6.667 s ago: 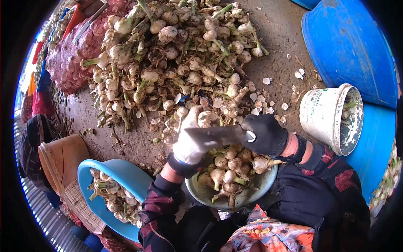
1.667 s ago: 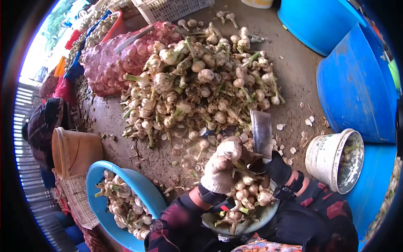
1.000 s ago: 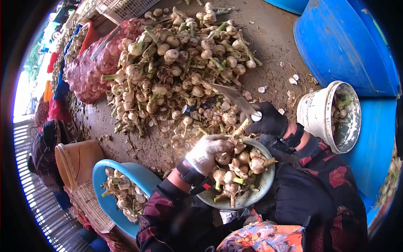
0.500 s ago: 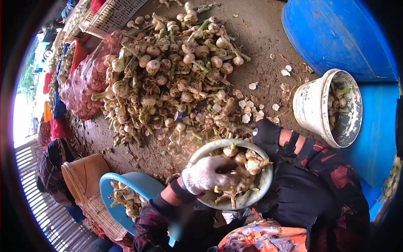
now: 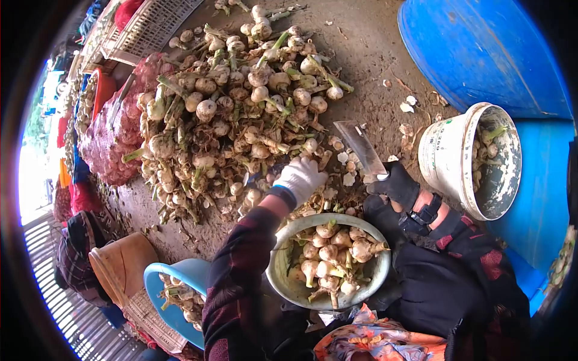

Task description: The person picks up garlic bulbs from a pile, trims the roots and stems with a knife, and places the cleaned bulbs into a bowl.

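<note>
My right hand (image 5: 394, 185), in a black glove, is closed around the handle of a broad-bladed knife (image 5: 361, 147), whose blade points away from me over the ground. My left hand (image 5: 301, 179), in a white glove, is at the near edge of a heap of garlic (image 5: 241, 108) with long stalks. Its fingers are curled, and whatever is under them is hidden. Between my arms sits a pale basin (image 5: 273, 283) holding several trimmed garlic bulbs (image 5: 328, 253) with short stems.
A white bucket (image 5: 445, 153) with some garlic leans at right, beside large blue containers (image 5: 481, 54). A light-blue basin (image 5: 180, 269) and brown bucket (image 5: 123, 259) stand at left. A pink net sack (image 5: 114, 144) and plastic crates (image 5: 147, 30) lie behind. Peel scraps (image 5: 408, 103) litter the ground.
My left hand has moved from inside the pale basin up to the heap's near edge, uncovering the bulbs. The knife in my right hand has swung so its blade shows broadside.
</note>
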A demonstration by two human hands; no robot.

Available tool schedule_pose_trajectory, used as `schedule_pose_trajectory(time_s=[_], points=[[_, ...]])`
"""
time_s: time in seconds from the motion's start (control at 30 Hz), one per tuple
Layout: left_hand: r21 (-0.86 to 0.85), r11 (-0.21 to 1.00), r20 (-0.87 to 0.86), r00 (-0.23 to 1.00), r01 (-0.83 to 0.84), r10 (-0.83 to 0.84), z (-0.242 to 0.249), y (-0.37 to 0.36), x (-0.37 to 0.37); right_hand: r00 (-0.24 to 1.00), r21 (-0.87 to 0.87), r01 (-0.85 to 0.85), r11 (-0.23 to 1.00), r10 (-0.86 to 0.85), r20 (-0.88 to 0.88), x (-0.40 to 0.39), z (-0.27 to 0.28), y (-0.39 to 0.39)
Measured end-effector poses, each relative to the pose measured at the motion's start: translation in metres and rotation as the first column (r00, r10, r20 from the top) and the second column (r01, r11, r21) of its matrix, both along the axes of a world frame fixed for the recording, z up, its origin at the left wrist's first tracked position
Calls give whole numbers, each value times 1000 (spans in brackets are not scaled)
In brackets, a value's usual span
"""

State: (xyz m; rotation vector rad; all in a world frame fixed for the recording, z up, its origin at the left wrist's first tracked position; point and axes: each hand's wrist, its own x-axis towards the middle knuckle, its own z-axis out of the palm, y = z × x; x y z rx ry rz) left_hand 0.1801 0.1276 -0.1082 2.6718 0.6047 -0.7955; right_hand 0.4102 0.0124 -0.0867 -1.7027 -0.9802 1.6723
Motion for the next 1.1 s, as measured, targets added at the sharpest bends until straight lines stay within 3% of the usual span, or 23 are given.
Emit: schedule_pose_trajectory(time_s=[0.07,0.13,0.17,0.2,0.23,0.27,0.3,0.33,0.4,0.43,0.47,0.53,0.6,0.63,0.7,0.87,1.0,1.1], points=[[1,999,42,999,33,-33,7,-1,3,1000,108,24,994,-25,3,4,-3,2],[108,994,234,972,10,-35,19,-1,4,998,103,66,992,-66,-10,6,1,3],[9,979,520,837,-202,168,28,-5,5,994,96,108,989,-106,-25,5,9,4],[13,966,615,764,-258,196,38,-5,5,993,89,117,989,-115,-26,5,19,3],[-236,884,506,725,-404,467,56,-6,10,997,106,72,992,-73,12,3,37,7],[-442,717,332,644,-539,689,71,-7,13,998,125,24,992,-30,51,1,47,10],[-563,632,367,525,-532,768,81,-9,11,987,317,-57,947,6,159,-2,50,9],[-897,208,107,266,-391,958,80,-14,11,988,320,-53,946,2,157,-4,55,10],[-919,280,183,326,-278,927,83,-23,1,905,546,-311,778,67,420,-9,69,12],[-953,-163,-53,391,254,919,122,-20,13,902,613,-352,707,80,425,-10,68,12],[-881,-461,-473,263,-109,841,140,-22,11,903,612,-348,710,77,424,-11,70,12],[-945,-321,-325,234,-56,916,134,-24,12,850,621,-469,628,130,510,-14,78,13],[-655,-608,-538,287,448,792,122,-34,15,840,636,-481,603,110,531,-17,80,13],[-655,-610,-539,289,447,791,117,-38,12,820,620,-511,595,123,559,-17,81,14],[-787,-501,-420,284,361,862,105,-48,3,799,602,-540,588,135,586,-17,82,13],[-981,-137,-86,327,139,941,77,-74,-23,801,589,-565,578,212,560,-16,82,11],[-978,209,180,408,-26,895,69,-84,-34,788,572,-579,581,219,575,-18,74,10],[-952,306,280,408,1,869,71,-89,-31,820,610,-540,580,199,537,-20,66,11]])
